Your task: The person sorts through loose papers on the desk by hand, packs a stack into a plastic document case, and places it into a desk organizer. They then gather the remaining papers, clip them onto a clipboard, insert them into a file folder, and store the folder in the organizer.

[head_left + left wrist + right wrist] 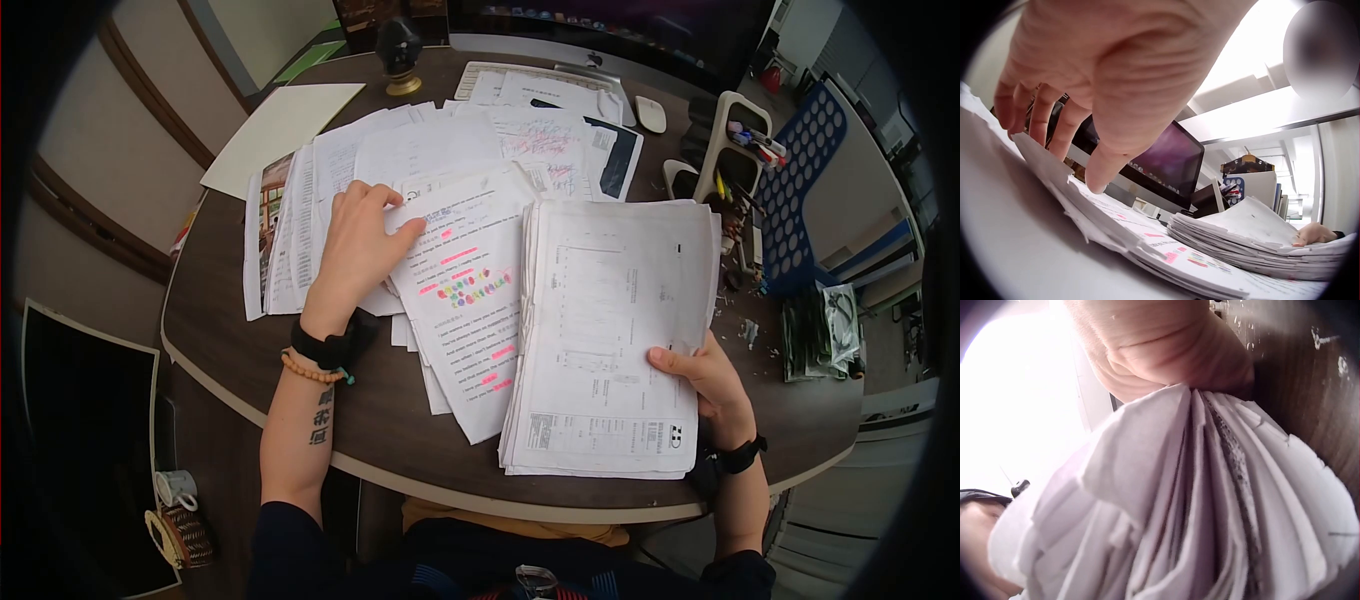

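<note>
Dark desk [225, 340], bright white ceiling [1235, 62]

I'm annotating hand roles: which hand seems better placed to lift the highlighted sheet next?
Likely the left hand: it is at the highlighted sheet, near its top, while the right hand grips the paper stack.

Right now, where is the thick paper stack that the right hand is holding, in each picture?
Head: right of the middle, its paper stack showing a printed drawing on top.
Left wrist: lower right, the same paper stack seen from its side.
Right wrist: across the lower middle, the paper stack close up, its page edges fanned.
Shared landmark: the right hand, which also shows at far right in left wrist and at top in right wrist.
</note>
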`<state>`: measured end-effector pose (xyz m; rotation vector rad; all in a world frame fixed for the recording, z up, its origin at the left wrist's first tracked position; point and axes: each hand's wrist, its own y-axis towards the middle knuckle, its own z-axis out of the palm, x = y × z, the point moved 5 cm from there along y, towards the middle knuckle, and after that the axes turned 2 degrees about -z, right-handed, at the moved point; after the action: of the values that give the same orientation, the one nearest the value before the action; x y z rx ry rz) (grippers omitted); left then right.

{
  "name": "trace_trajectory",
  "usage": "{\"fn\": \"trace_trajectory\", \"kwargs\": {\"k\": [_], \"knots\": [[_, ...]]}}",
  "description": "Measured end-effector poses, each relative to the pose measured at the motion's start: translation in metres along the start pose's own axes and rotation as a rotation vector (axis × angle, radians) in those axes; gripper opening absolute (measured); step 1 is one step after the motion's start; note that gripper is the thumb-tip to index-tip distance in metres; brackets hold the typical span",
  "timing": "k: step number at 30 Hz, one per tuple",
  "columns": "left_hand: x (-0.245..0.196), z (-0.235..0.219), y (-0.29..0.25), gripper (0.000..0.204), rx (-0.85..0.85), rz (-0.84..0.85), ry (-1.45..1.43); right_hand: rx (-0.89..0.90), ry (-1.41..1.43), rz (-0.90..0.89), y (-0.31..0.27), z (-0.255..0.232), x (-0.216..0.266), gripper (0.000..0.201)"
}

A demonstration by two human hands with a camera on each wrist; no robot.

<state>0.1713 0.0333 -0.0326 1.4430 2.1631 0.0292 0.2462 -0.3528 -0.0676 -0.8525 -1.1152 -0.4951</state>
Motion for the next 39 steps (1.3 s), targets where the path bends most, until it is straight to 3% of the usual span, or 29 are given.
{"fn": "trace_trajectory", "kwargs": {"k": [39], "knots": [[0.0053, 0.0092, 0.0031, 0.021, -0.001, -0.006, 0.010, -0.008, -0.028, -0.002, -0.0011, 0.0028, 0.0007, 0.055]]}}
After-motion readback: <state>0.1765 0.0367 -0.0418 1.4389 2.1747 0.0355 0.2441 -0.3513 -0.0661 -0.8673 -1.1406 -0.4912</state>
